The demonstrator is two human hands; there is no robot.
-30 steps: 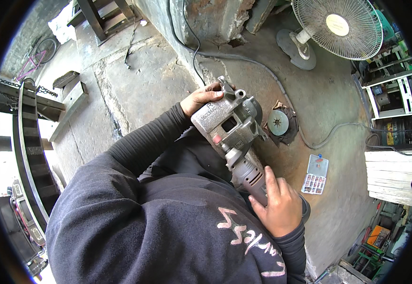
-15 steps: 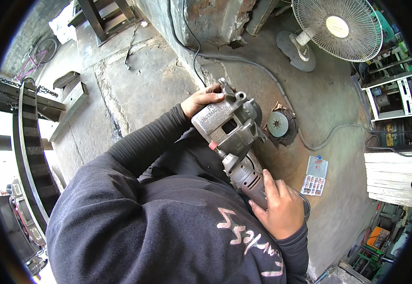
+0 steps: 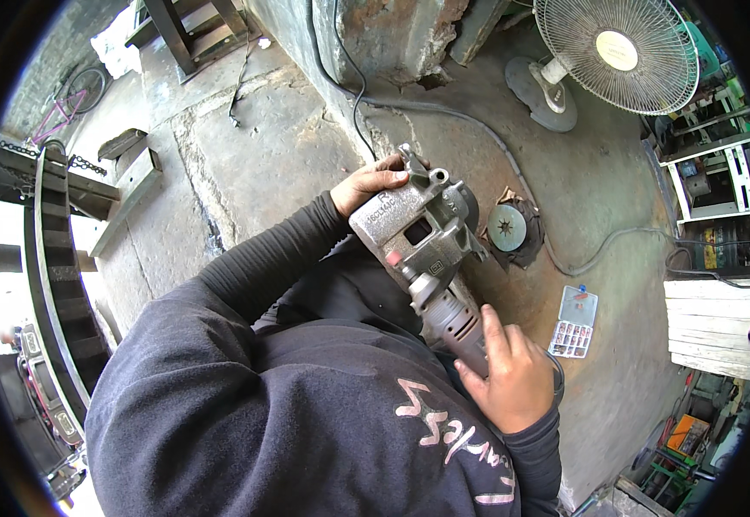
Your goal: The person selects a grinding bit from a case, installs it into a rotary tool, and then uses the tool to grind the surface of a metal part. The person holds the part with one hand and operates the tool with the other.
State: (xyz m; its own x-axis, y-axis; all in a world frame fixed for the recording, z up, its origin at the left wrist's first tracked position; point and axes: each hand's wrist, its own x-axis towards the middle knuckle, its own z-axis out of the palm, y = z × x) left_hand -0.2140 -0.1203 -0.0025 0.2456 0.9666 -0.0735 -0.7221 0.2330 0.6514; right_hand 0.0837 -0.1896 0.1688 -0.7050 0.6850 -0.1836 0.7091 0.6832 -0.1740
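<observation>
A grey metal brake caliper [image 3: 405,228] is held over my lap, tilted, with a rectangular window in its body. My left hand [image 3: 375,183] is closed round its upper left end, the thumb on top and the other fingers partly hidden behind it. In my right hand [image 3: 509,372] is a grey rotary tool [image 3: 448,314], gripped by its body with the fingers along the side. Its small reddish grinding tip [image 3: 394,258] lies against or just over the caliper's lower left face; I cannot tell whether it touches.
On the concrete floor to the right lie a round disc [image 3: 506,227] on dark cloth and an open compartment box [image 3: 574,323] of small bits. A standing fan [image 3: 616,53] is at the far right, near a grey cable [image 3: 478,121]. Shelves with tools line the right edge.
The rotary tool's tip has shifted slightly up and right along the caliper's face. My left hand and the caliper have hardly moved.
</observation>
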